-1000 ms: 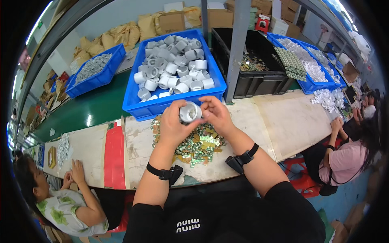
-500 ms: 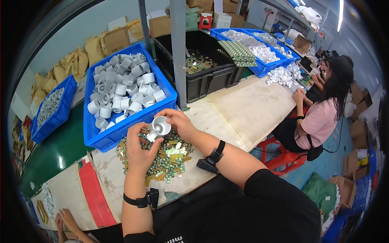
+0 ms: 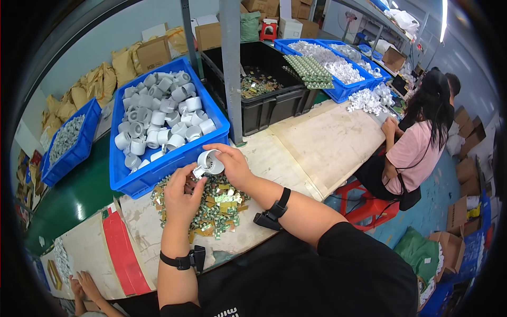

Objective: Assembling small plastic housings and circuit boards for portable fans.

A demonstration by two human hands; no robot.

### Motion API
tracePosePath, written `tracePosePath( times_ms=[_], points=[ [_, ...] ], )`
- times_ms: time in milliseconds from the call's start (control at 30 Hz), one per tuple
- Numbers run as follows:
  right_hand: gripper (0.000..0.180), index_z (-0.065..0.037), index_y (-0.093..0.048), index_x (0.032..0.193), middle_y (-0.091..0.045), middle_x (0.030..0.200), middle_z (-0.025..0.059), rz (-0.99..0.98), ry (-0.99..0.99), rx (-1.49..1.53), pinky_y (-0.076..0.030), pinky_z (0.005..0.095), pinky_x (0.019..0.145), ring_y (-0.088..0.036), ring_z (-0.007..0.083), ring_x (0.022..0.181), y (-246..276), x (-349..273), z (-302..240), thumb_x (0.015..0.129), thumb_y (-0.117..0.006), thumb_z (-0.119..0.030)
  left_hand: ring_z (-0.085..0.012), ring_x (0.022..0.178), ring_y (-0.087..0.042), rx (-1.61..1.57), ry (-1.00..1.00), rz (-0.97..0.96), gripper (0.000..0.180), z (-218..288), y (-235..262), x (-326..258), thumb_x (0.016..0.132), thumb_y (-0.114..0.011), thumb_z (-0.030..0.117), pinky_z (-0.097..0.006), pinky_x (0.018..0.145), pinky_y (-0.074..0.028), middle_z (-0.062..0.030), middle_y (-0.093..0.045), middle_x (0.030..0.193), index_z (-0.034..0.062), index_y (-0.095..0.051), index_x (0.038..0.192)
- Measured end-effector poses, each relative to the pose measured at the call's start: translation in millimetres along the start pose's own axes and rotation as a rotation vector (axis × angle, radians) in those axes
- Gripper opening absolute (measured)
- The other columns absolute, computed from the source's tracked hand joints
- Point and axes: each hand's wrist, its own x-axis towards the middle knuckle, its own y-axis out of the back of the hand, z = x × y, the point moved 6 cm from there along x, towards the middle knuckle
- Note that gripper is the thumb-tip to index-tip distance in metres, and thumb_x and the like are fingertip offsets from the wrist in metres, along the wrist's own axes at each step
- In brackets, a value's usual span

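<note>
A white cup-shaped plastic housing (image 3: 214, 162) with a slotted grille inside is held between my hands over the table. My right hand (image 3: 236, 168) grips its upper right rim, thumb and fingers closed on the wall. My left hand (image 3: 182, 191) pinches a small white end piece (image 3: 199, 171) at the housing's lower left; whether that piece is part of the housing, I cannot tell. Beneath my hands lies a pile of small green and yellowish circuit boards (image 3: 224, 203). Just beyond them, a blue crate (image 3: 174, 157) holds many similar white housings (image 3: 158, 117).
A grey metal post (image 3: 231, 79) rises by a black bin (image 3: 280, 108) of board scraps, with a green board panel (image 3: 309, 71) on its rim. Blue crates (image 3: 346, 90) of white parts stand farther right. Co-workers sit at right; another person's hands (image 3: 85, 285) are lower left.
The housing has been turned so that its opening faces less toward me and its side shows more. My left fingers have closed in on its lower end. The co-worker at right has turned their head.
</note>
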Motion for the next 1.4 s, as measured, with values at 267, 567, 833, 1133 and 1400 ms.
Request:
tracePosePath(
  times_ms=[267, 567, 833, 1133, 1400],
  points=[
    [0.034, -0.001, -0.069, 0.135, -0.074, 0.115, 0.0054, -0.025, 0.103, -0.080, -0.055, 0.0293, 0.093, -0.068, 0.0110, 0.104, -1.5, 1.1, 2.3, 0.114, -0.056, -0.024, -0.0150, 0.071, -0.063, -0.003, -0.070, -0.014, 0.038, 3.6, -2.7, -0.8, 0.091, -0.078, -0.005, -0.027, 0.059, -0.050, -0.0093, -0.065, 0.103, 0.0000, -0.066, 0.126],
    [0.026, 0.000, -0.070, 0.122, -0.075, 0.106, 0.0066, 0.091, 0.251, -0.191, -0.057, 0.0277, 0.078, -0.068, 0.0093, 0.090, 0.7, 1.7, -4.2, 0.099, -0.075, -0.009, -0.0183, 0.075, -0.063, 0.041, -0.026, 0.062, 0.041, -3.8, 4.0, 0.4, 0.094, -0.076, -0.003, -0.029, 0.065, -0.052, -0.0100, -0.067, 0.107, 0.0042, -0.069, 0.134],
    [0.036, 0.001, -0.062, 0.137, -0.074, 0.119, 0.0085, -0.087, 0.093, -0.162, -0.057, 0.0291, 0.092, -0.070, 0.0120, 0.106, -8.2, -4.6, -11.0, 0.103, -0.071, -0.008, -0.0123, 0.067, -0.068, -0.096, 0.147, 0.144, 0.027, -30.5, -0.4, -3.2, 0.096, -0.078, 0.002, -0.027, 0.058, -0.053, -0.0094, -0.073, 0.097, 0.0006, -0.071, 0.122],
    [0.038, 0.000, -0.070, 0.126, -0.074, 0.098, 0.0035, -0.257, 0.044, -0.292, -0.055, 0.0259, 0.074, -0.069, 0.0079, 0.088, -26.4, -15.1, -21.3, 0.102, -0.078, -0.028, -0.0093, 0.061, -0.064, -0.068, 0.147, 0.239, 0.011, -24.6, 8.5, -3.3, 0.096, -0.079, 0.006, -0.025, 0.052, -0.047, -0.0066, -0.073, 0.091, 0.0006, -0.071, 0.102],
    [0.041, -0.001, -0.074, 0.117, -0.075, 0.093, 0.0029, -0.138, -0.034, -0.280, -0.051, 0.0274, 0.070, -0.065, 0.0076, 0.082, -23.1, -10.3, -10.8, 0.102, -0.078, -0.039, -0.0136, 0.060, -0.065, -0.041, 0.129, 0.192, 0.015, -25.3, 7.2, -1.4, 0.096, -0.077, 0.005, -0.028, 0.054, -0.049, -0.0084, -0.071, 0.092, 0.0012, -0.074, 0.110]
  ],
)
